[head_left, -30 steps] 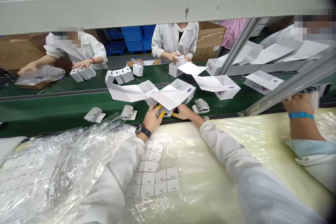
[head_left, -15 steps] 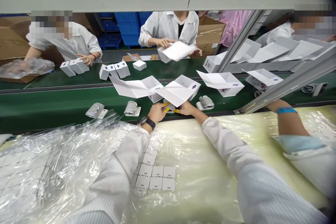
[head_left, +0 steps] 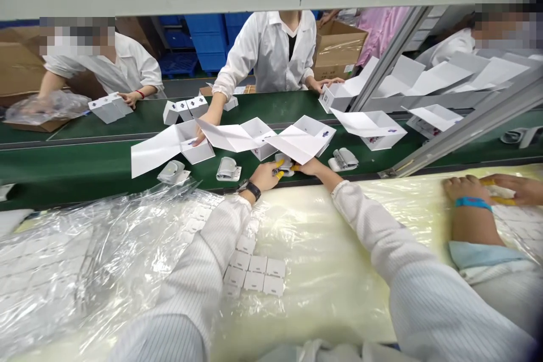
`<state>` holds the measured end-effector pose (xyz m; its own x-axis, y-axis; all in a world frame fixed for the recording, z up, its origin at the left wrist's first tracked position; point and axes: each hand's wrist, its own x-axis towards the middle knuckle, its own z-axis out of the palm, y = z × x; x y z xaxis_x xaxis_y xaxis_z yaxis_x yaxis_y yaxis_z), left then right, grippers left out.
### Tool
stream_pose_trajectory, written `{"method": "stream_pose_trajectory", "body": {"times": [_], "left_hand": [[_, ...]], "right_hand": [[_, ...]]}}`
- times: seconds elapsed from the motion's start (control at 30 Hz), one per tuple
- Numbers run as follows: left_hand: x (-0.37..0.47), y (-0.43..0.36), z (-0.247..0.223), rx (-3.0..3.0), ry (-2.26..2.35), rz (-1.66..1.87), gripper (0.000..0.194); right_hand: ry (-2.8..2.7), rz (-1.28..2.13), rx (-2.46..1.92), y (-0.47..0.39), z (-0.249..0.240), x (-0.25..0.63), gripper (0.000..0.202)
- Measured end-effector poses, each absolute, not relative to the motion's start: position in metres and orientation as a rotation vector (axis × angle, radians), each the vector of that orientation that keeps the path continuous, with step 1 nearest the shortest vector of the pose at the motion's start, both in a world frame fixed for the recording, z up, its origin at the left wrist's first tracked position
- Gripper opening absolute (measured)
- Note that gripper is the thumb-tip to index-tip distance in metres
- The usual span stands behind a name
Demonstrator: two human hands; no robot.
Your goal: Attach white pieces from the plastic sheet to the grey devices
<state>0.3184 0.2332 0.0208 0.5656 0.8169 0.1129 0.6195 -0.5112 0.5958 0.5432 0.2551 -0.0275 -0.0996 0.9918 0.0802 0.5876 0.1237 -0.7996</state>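
On the green belt, just below the flap of an open white box (head_left: 297, 141), my left hand (head_left: 266, 175) is closed on a grey-white wrist cuff device (head_left: 283, 164). Yellow finger covers are on its thumb and forefinger. From the other side my right hand (head_left: 311, 167) grips the same device; the flap partly hides its fingers. Similar cuff devices lie on the belt, one (head_left: 229, 168) to the left and another (head_left: 343, 159) to the right.
White cards (head_left: 254, 274) lie on the plastic-covered yellowish table (head_left: 322, 249), with clear plastic film (head_left: 127, 237) at left. A metal post (head_left: 458, 136) slants across the right. Co-workers sit opposite; a neighbour's hands (head_left: 470, 189) are at right. More open boxes (head_left: 373, 127) line the belt.
The belt's boxes and cuff devices have shifted right, my hands along with them. The co-worker opposite has set another open box on the belt at left. The neighbour's hands have come back over the table.
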Motion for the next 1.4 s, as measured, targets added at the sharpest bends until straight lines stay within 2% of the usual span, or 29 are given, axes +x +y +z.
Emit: {"method": "stream_pose_trajectory", "body": {"times": [0.1,0.17,0.27,0.37,0.47,0.57,0.67,0.83,0.97,1.07,1.13,1.23,1.3,1.4], "left_hand": [[0.316,0.218,0.039,2.284,1.17,0.528,0.046],[0.298,0.196,0.057,2.234,1.101,0.588,0.045],[0.25,0.148,0.08,2.198,0.704,0.498,0.024],[0.203,0.096,0.08,2.196,0.534,0.274,0.016],[0.183,0.061,0.058,2.279,0.593,0.218,0.027],[0.184,0.046,0.036,2.425,0.69,0.199,0.04],[0.188,0.045,0.029,2.505,0.681,0.149,0.038],[0.185,0.048,0.03,2.539,0.676,0.142,0.039],[0.184,0.044,0.029,2.565,0.688,0.164,0.042],[0.189,0.042,0.033,2.529,0.662,0.299,0.052],[0.197,0.045,0.038,2.492,0.692,0.513,0.043],[0.211,0.06,0.048,2.568,0.791,0.825,0.015],[0.22,0.077,0.055,2.708,0.784,0.874,0.016],[0.231,0.105,0.064,2.893,0.702,0.735,0.022]], "right_hand": [[-1.664,0.747,-1.667,0.234,-0.018,0.549,0.028],[-1.555,0.589,-1.796,0.195,-0.012,0.546,0.02],[-1.572,0.448,-1.728,0.106,-0.002,0.517,0.009],[-1.945,0.787,-1.313,0.026,0.002,0.464,0.008],[-2.178,0.921,-1.211,-0.009,-0.001,0.422,0.011],[-2.367,0.86,-1.278,-0.01,-0.003,0.408,0.02],[-2.482,0.82,-1.32,-0.003,0.0,0.407,0.026],[-2.504,0.98,-1.198,0.008,0.016,0.413,0.016],[-2.239,1.304,-0.973,0.014,0.033,0.433,0.013],[-1.859,1.241,-0.997,0.018,0.04,0.444,0.022],[-1.701,1.104,-1.01,0.022,0.04,0.446,0.023],[-1.648,1.002,-0.98,0.033,0.037,0.445,0.023],[-1.676,1.007,-0.973,0.045,0.036,0.449,0.025],[-1.769,1.034,-1.035,0.067,0.039,0.46,0.038]]}}
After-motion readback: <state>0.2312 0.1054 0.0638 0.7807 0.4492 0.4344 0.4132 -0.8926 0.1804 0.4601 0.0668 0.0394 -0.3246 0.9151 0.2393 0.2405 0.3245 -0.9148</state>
